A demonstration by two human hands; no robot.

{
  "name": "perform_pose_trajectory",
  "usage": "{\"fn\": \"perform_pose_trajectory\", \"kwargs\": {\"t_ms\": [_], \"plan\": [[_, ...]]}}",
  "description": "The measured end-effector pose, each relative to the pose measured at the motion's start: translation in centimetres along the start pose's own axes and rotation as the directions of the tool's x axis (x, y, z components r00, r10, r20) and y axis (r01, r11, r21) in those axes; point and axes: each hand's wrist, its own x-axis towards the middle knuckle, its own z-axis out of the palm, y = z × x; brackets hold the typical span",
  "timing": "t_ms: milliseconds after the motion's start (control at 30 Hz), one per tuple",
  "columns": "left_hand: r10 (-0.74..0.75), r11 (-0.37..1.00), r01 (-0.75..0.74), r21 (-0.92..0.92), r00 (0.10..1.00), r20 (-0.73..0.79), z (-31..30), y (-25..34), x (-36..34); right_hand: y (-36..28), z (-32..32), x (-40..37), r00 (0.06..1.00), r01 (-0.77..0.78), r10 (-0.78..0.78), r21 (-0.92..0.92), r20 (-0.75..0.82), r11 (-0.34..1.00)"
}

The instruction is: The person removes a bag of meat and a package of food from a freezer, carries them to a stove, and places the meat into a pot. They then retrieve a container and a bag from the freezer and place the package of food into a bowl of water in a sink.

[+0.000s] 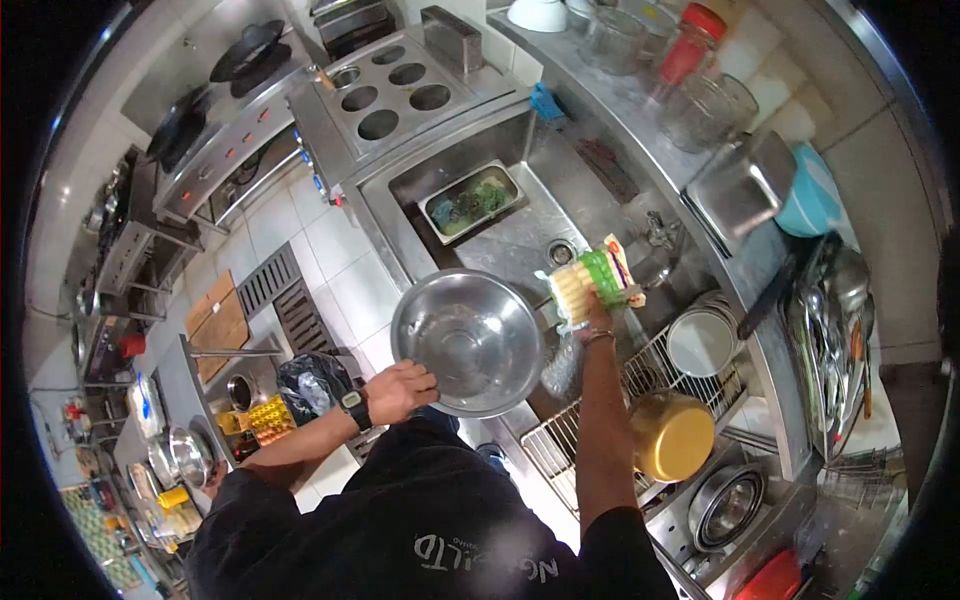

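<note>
My left hand (pixel 402 390), with a watch on its wrist, is closed on the near left rim of a wide stainless steel mixing bowl (pixel 470 340). The bowl's inside faces up, and only bare shiny metal shows in it. Over the sink's right side, my right hand (pixel 597 318) grips a clear plastic food pack (pixel 590 283) with a green label. Pale yellow stick-shaped pieces show through the wrap; their exact kind is not clear. Beneath the pack lies the steel sink (pixel 515 245), holding a rectangular metal pan (pixel 472 203) with green stuff in water.
A wire rack (pixel 560 450) with white plates (pixel 700 342) and a gold pot (pixel 675 437) stands to the right. Above it runs a steel shelf (pixel 720 250) with glass jars and utensils. A cooker with round wells (pixel 408 73) adjoins the sink; a dark floor grate (pixel 272 280) lies left.
</note>
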Motion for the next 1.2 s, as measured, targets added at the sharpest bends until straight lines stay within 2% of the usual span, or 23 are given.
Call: {"fn": "perform_pose_trajectory", "kwargs": {"t_ms": [67, 133, 167, 233, 267, 333, 367, 400, 433, 533, 600, 667, 733, 767, 867, 900, 933, 967, 1033, 1067, 1100, 1133, 1200], "plan": [[0.020, 1.000, -0.020, -0.020, 1.000, 0.000, 0.4, -1.1, 0.6, 0.8, -3.1, 4.8, 0.997, 0.021, -0.017, -0.054, 0.073, 0.998], [0.077, 0.996, -0.079, -0.030, 0.995, -0.058, 0.8, -2.1, 1.5, -0.3, -3.6, 4.1, 0.989, 0.109, -0.129, -0.250, -0.066, 0.962], [0.110, 0.993, -0.113, -0.017, 0.988, -0.110, 2.0, -2.9, 2.0, -1.3, -3.7, 4.0, 0.987, 0.116, -0.139, -0.257, -0.075, 0.959], [0.135, 0.990, -0.137, -0.028, 0.990, -0.046, 2.7, -3.9, 3.7, -3.0, -3.4, 2.6, 0.978, 0.194, -0.176, -0.167, 0.114, 0.967], [0.153, 0.988, -0.153, -0.029, 0.988, 0.027, 3.1, -4.4, 4.6, -4.0, -3.4, 1.6, 0.978, 0.199, -0.184, -0.166, 0.099, 0.966], [0.215, 0.976, -0.216, -0.020, 0.976, -0.034, 4.9, -5.5, 6.9, -7.1, -2.4, -2.1, 0.998, 0.033, -0.042, -0.170, -0.053, 0.985], [0.244, 0.968, -0.248, -0.029, 0.965, -0.094, 5.5, -5.9, 8.2, -8.5, -0.6, -5.1, 1.000, 0.023, -0.022, -0.115, 0.012, 0.993], [0.272, 0.959, -0.280, -0.036, 0.950, -0.154, 5.9, -6.2, 9.7, -9.3, -0.5, -6.3, 1.000, 0.029, -0.030, -0.110, -0.004, 0.993], [0.280, 0.959, -0.283, -0.020, 0.956, -0.081, 6.2, -6.3, 11.2, -9.9, -0.7, -7.0, 0.995, 0.097, -0.100, -0.112, -0.022, 0.989], [0.320, 0.947, -0.317, 0.046, 0.937, -0.141, 7.7, -6.7, 16.1, -10.5, -0.9, -9.7, 0.972, 0.216, -0.225, -0.118, -0.070, 0.969], [0.350, 0.937, -0.348, 0.040, 0.927, -0.136, 9.9, -7.2, 19.6, -10.5, -0.1, -11.3, 0.965, 0.186, -0.232, -0.300, -0.126, 0.936], [0.319, 0.947, -0.321, 0.020, 0.934, -0.160, 12.0, -7.1, 21.8, -9.4, 0.1, -11.7, 0.961, 0.173, -0.232, -0.329, -0.151, 0.928], [0.290, 0.956, -0.294, 0.003, 0.938, -0.190, 12.6, -7.4, 22.8, -8.0, 1.9, -12.3, 0.889, 0.257, -0.432, -0.616, -0.151, 0.745], [0.254, 0.964, -0.265, -0.013, 0.936, -0.243, 13.0, -7.1, 22.7, -7.7, 3.3, -13.1, 0.853, 0.206, -0.494, -0.761, -0.168, 0.615], [0.194, 0.974, -0.220, -0.056, 0.936, -0.293, 13.3, -6.9, 22.1, -3.7, -2.6, -5.3, 0.893, 0.168, -0.436, -0.812, -0.116, 0.559], [0.175, 0.975, -0.206, -0.079, 0.940, -0.293, 13.4, -6.8, 22.0, -3.6, -1.2, -6.1, 0.905, 0.034, -0.349, -0.776, -0.244, 0.630], [0.183, 0.973, -0.216, -0.085, 0.939, -0.292, 13.4, -6.8, 22.0, -3.1, -1.6, -5.2, 0.901, 0.028, -0.351, -0.773, -0.256, 0.634], [0.181, 0.973, -0.214, -0.085, 0.939, -0.292, 13.4, -6.8, 21.9, -2.5, -2.0, -4.3, 0.926, -0.004, -0.327, -0.872, -0.188, 0.490], [0.156, 0.976, -0.195, -0.097, 0.937, -0.312, 13.5, -6.8, 22.0, -0.7, -1.3, -3.5, 0.923, 0.103, -0.288, -0.559, -0.254, 0.823], [0.167, 0.974, -0.206, -0.098, 0.936, -0.309, 13.8, -6.8, 21.9, -0.7, -0.9, -3.9, 0.920, 0.102, -0.290, -0.552, -0.264, 0.827], [0.137, 0.978, -0.168, -0.120, 0.963, -0.231, 13.4, -6.6, 22.0, -2.5, 2.0, -6.7, 0.901, 0.000, -0.377, -0.872, -0.212, 0.490], [0.111, 0.982, -0.132, -0.137, 0.982, -0.153, 13.1, -6.6, 22.1, -3.9, 4.4, -8.7, 0.893, -0.123, -0.431, -0.991, -0.131, 0.047], [0.122, 0.982, -0.137, -0.131, 0.985, -0.123, 13.3, -6.7, 22.3, -3.0, 4.2, -9.1, 0.873, -0.189, -0.464, -0.981, -0.149, -0.041]]}}
